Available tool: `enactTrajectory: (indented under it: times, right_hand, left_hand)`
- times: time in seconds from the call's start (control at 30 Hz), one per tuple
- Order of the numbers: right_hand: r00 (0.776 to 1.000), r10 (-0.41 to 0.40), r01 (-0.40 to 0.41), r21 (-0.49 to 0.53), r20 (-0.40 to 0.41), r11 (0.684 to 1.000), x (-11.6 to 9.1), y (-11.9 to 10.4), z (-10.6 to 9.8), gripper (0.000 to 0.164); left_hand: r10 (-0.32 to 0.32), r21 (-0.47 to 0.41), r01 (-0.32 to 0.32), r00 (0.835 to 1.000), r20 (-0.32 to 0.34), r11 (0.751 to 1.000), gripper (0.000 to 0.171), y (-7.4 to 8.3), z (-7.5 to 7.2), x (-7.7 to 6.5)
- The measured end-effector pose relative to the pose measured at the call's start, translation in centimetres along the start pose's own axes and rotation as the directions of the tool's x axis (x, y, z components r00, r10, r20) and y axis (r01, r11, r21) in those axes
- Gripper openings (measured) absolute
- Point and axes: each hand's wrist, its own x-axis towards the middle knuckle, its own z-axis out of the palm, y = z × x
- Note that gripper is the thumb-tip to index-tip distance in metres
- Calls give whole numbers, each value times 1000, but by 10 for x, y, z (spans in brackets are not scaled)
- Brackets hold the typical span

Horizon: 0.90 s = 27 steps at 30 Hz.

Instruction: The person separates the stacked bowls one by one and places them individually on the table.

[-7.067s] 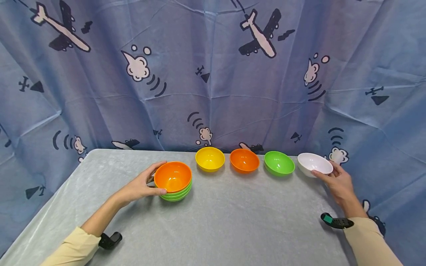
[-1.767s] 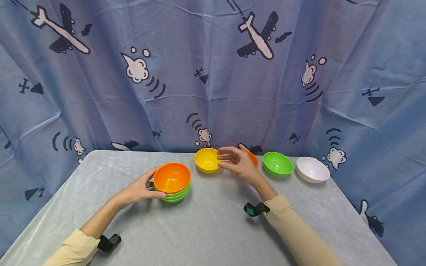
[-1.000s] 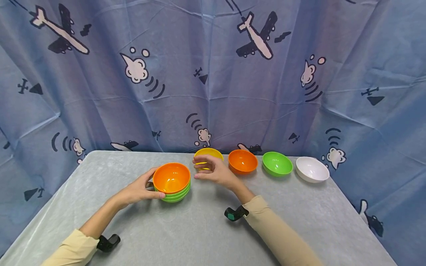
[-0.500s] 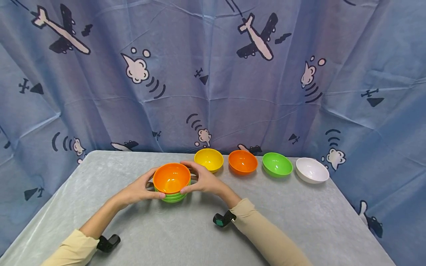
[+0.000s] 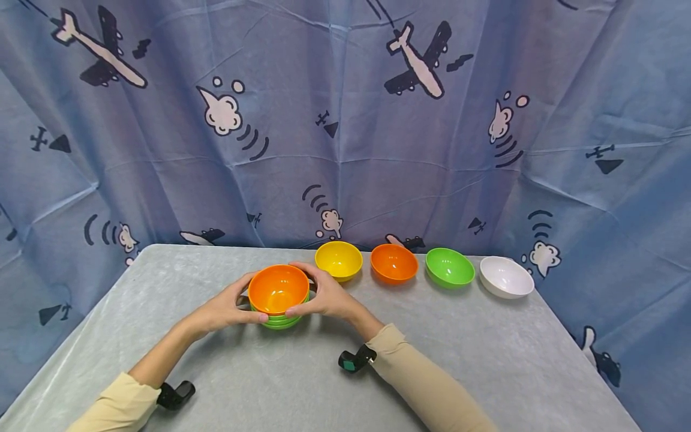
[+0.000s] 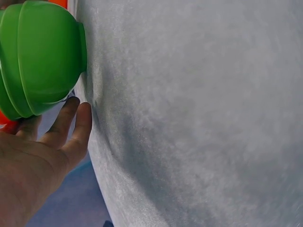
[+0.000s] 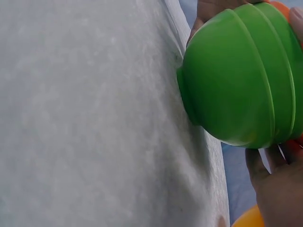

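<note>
A stack of bowls sits left of the table's middle: an orange bowl (image 5: 279, 290) on top, nested in green bowls (image 5: 282, 322). From the left, my left hand (image 5: 224, 306) grips the orange bowl, thumb at the near side of its rim. My right hand (image 5: 326, 295) holds the same bowl from the right, its thumb near the left thumb and its fingers round the far side. Seen low in the right wrist view, the lowest green bowl (image 7: 227, 80) stands with its foot at the table, and some right fingers (image 7: 256, 163) are beneath the rims.
Along the back edge of the grey-covered table (image 5: 302, 384) stand a yellow bowl (image 5: 339, 261), a second orange bowl (image 5: 394, 264), a single green bowl (image 5: 450, 267) and a white bowl (image 5: 506, 277), in a row. A blue curtain (image 5: 270, 120) with printed planes hangs right behind.
My right hand has let go of the white bowl at the far right, crossed leftward past the row and taken hold of the stack's orange bowl. My left hand has stayed there throughout.
</note>
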Motion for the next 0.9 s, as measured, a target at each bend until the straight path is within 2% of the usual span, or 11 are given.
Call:
enactTrajectory:
  times: [0.2,0.53,0.67,0.8,0.9]
  right_hand:
    - [999,-52,52,14,-14,999,0,0,0,85]
    - [996,-66,69,39,-56,997,1,-6,-1,83]
    - [993,-100,104,56,-70,993,2,-8,-4,81]
    - [987,-131,140,102,-88,985,2,-13,-10,81]
    - [985,-120,135,131,-121,982,1,-15,-17,82]
  left_hand:
    - [25,-4,-25,1000,4,1000,94,-1,-1,0]
    - [26,23,-26,1000,-4,999,93,-2,0,2]
    - [39,28,-39,999,2,999,93,-2,0,3]
    - [26,27,-26,1000,4,999,94,-1,0,3]
    - [11,21,-12,1000,6,1000,97,0,-1,2]
